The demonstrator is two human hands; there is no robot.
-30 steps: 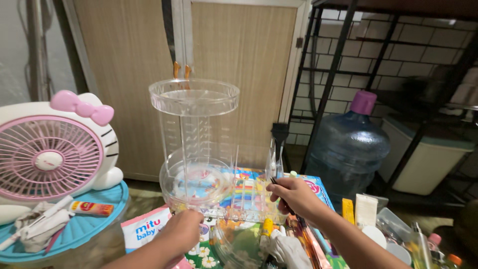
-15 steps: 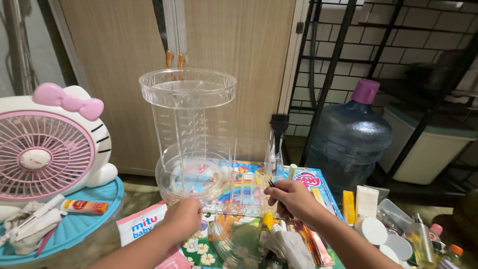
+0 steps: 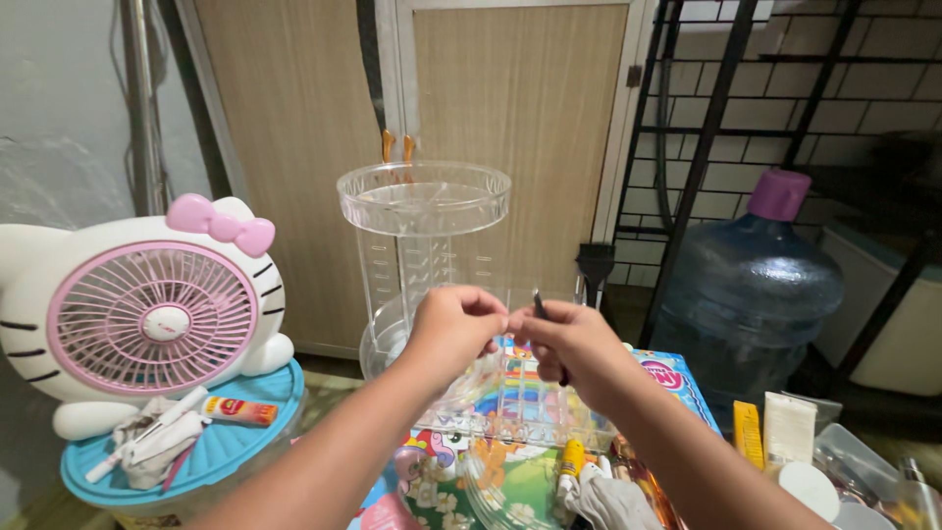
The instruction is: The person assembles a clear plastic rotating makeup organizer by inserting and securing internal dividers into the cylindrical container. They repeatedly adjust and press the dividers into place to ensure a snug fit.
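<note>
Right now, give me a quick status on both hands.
Left hand and right hand pinch a thin dark stick together. Clear organizer close behind.

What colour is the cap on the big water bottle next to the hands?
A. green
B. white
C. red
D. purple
D: the big blue water bottle on the right, past the right hand, has a purple cap on top.
</note>
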